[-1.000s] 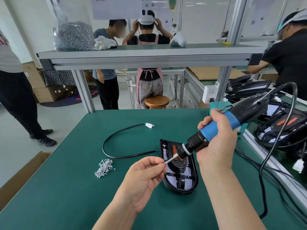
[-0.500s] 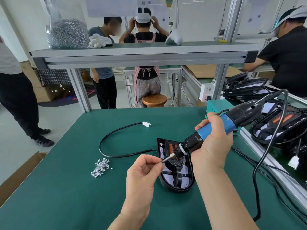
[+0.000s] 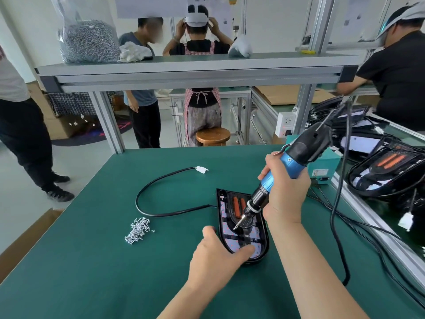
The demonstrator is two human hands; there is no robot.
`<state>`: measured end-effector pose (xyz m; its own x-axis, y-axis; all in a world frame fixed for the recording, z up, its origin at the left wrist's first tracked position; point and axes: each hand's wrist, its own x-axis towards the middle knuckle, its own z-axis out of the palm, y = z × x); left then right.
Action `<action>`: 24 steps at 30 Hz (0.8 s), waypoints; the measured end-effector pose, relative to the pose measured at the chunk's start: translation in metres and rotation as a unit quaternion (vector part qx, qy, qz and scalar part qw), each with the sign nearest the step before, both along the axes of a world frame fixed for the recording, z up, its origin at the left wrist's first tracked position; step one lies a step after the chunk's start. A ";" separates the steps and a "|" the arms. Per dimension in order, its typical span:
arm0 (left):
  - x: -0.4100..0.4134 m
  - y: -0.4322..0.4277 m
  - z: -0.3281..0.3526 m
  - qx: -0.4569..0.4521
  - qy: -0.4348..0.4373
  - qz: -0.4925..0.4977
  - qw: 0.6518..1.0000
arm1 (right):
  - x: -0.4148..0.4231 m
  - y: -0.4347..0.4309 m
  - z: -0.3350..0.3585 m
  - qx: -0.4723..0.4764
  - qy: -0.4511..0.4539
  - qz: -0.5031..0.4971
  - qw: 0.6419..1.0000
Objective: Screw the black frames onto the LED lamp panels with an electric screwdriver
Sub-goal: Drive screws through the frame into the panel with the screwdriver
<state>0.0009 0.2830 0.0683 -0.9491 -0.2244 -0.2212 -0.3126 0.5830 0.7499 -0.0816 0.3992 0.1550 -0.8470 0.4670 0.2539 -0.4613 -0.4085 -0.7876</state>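
Observation:
An LED lamp panel with a black frame (image 3: 262,229) lies flat on the green table (image 3: 92,261), its black cable (image 3: 161,180) looping left to a white plug (image 3: 202,169). My right hand (image 3: 284,192) grips the blue and black electric screwdriver (image 3: 296,157), tilted, with the bit tip down on the frame's left-middle part. A small screw sits at the tip. My left hand (image 3: 216,254) presses on the lamp's near left edge, thumb lying on the frame. A pile of loose screws (image 3: 138,229) lies left of the lamp.
Several more black lamps (image 3: 386,166) are stacked beyond the aluminium rail at right, with cables trailing over the table. A teal box (image 3: 326,164) stands behind the screwdriver. A bag of screws (image 3: 88,40) sits on the upper shelf. People stand beyond the bench and at right.
My left hand has let go of the bit tip and dropped onto the lamp's near edge. The screwdriver has swung more upright, its tip lowered onto the frame.

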 end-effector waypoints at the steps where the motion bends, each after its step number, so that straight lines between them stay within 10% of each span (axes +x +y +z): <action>1: -0.003 0.004 0.000 -0.026 -0.001 0.005 1.000 | 0.000 -0.002 -0.002 0.007 0.000 0.004 1.000; 24: -0.013 0.006 -0.015 -0.049 0.010 0.024 0.998 | 0.000 -0.025 -0.013 0.064 -0.009 0.076 0.995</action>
